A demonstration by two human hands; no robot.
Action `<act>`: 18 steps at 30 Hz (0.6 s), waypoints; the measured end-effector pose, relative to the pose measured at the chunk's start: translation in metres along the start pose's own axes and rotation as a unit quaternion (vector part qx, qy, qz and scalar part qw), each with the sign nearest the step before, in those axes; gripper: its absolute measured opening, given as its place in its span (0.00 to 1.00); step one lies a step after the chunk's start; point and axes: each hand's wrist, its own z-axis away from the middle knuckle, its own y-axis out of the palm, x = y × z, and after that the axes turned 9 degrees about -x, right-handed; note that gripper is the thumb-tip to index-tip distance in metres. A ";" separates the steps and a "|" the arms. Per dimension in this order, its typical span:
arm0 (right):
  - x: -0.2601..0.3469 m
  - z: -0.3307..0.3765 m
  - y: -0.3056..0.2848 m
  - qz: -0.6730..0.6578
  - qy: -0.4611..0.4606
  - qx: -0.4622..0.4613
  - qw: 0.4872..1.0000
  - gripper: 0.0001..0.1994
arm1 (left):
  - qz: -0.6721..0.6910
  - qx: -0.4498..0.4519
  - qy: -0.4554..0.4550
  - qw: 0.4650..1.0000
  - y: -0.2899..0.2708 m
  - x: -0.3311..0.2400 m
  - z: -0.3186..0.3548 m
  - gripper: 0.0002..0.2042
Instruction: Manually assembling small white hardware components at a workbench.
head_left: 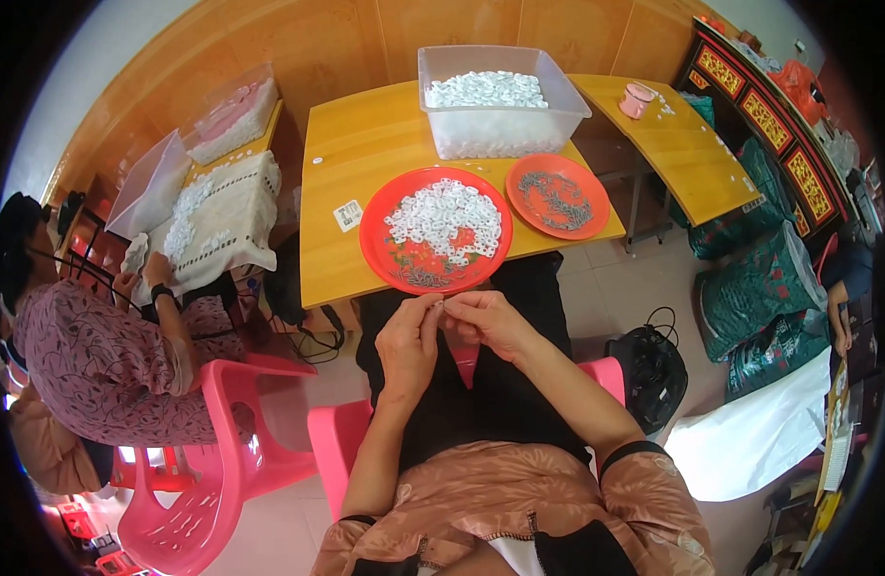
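The left hand (407,336) and the right hand (492,322) meet at their fingertips, thumbs and forefingers pinched together over a tiny pale piece (443,304), so small that I can't make out from here what it is. They hold it above the person's lap, just short of the near edge of the yellow desk (351,144). Straight ahead of the hands, close by, sits a round red tray (369,233); a heap of small white plastic pieces (438,206) covers its far part, and thin grey metal pins (423,278) lie loose on the side nearest the hands. Ahead and to the right of the hands, right beside that tray, I see a smaller orange-red plate (602,195) with more grey pins (558,200) scattered in it. Farther off, beyond both, stands a clear plastic tub (505,132) filled with white pieces like those in the tray. Out to the left of the hands, a seated co-worker (116,360) bends over a cloth (236,197) strewn with white pieces.
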 end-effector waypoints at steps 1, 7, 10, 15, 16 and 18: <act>-0.003 0.000 -0.002 -0.020 0.009 0.000 1.000 0.09 | 0.031 0.004 -0.057 0.998 0.002 -0.001 0.002 0.04; -0.010 0.003 0.001 -0.056 -0.004 0.007 0.998 0.10 | 0.051 0.025 -0.059 0.997 -0.001 -0.001 0.003 0.05; -0.016 -0.001 -0.004 -0.056 -0.014 0.034 0.998 0.10 | 0.000 0.035 0.006 0.999 -0.002 -0.002 0.002 0.06; -0.024 -0.005 -0.006 -0.046 -0.030 0.059 0.997 0.12 | -0.060 0.041 0.081 0.994 -0.004 -0.002 0.002 0.09; -0.024 -0.005 -0.005 -0.046 -0.033 0.055 0.997 0.12 | -0.067 0.036 0.076 0.994 -0.004 -0.002 0.003 0.10; -0.024 -0.004 -0.005 -0.046 -0.039 0.049 0.997 0.13 | -0.074 0.033 0.074 0.994 -0.003 -0.005 0.004 0.11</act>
